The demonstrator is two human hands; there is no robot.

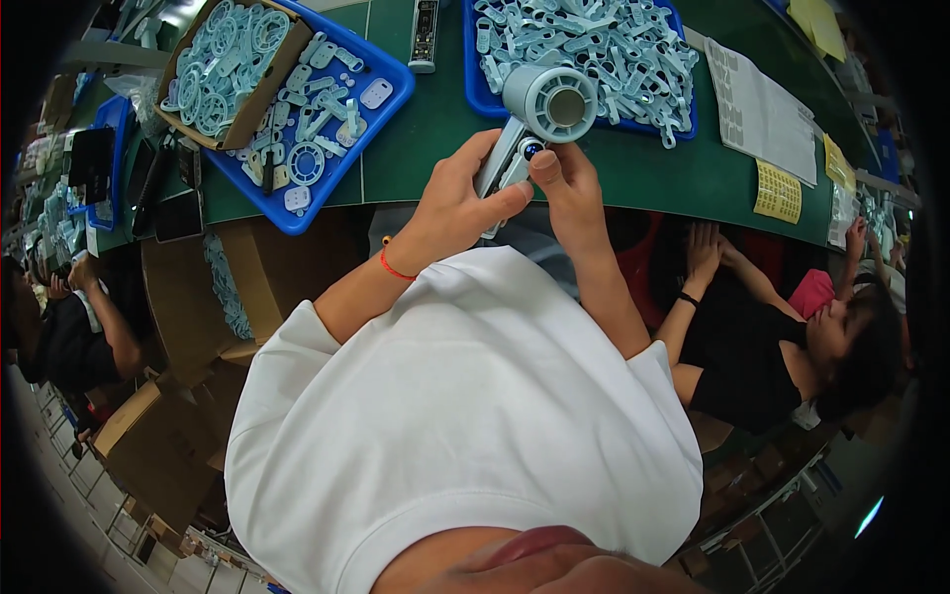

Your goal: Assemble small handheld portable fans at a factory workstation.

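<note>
Assembly of a small pale blue handheld fan (534,114) is judged to be well along: a round head and a handle are already joined into one piece, which is held above the near edge of the green workbench (426,129), between two blue trays. The handle is wrapped by the left hand (450,208), whose fingers are closed around it with the thumb laid along its side. The right hand (564,183) is set against the handle just below the head, and its thumb is pressed on a small dark button-like spot there. What is left is judged to be a check or a last fitting at that spot; no front grille can be confirmed on the head, whose open round face is turned toward the camera.

Loose pale blue parts are piled in the right blue tray (683,124), and more are spread in the left blue tray (381,94), where a cardboard box (252,109) of ring-shaped pieces is also set. How many units are finished cannot be told, since no stack of completed fans is shown.

Much is hidden. The lower end of the handle is covered by the left palm, and the right fingertips are concealed behind the handle. The bench front is blocked by the white shirt. Things at the rim are bent and blurred by the lens. A seated co-worker (772,346) at the right is only partly seen.
</note>
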